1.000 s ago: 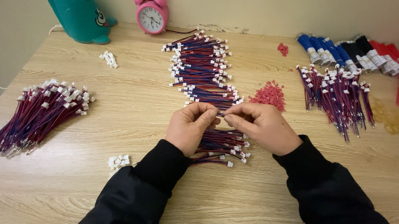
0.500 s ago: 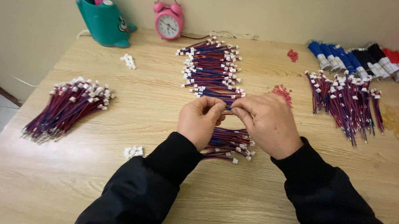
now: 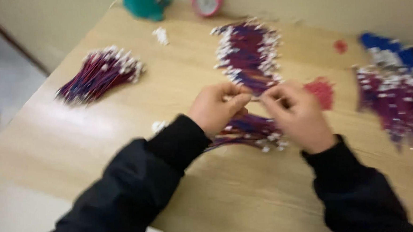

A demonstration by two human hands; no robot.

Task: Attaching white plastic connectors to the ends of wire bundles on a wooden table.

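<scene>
Right between them, the left hand (image 3: 215, 108) and right hand (image 3: 296, 116) each close a narrow pinching grip on one end of a short wire piece (image 3: 256, 95), its length running left-right above the wire bundle (image 3: 252, 132) on the counter (image 3: 122, 134).

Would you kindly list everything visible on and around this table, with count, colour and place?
wooden table: one, light wood, fills the view
wire bundle under the hands: one, red-blue with white plugs, table centre
wire pile: one, red-blue with white plugs, beyond the hands
left wire bundle: one, red-blue, far left
right wire pile: one, red-blue, right edge
blue bundles: blurred, count unclear, top right
red small parts: one heap, beside the right hand
white plugs: small cluster, top left
teal container: one, back edge
pink clock: one, back edge
left hand: pinching a wire
right hand: pinching the same wire
</scene>
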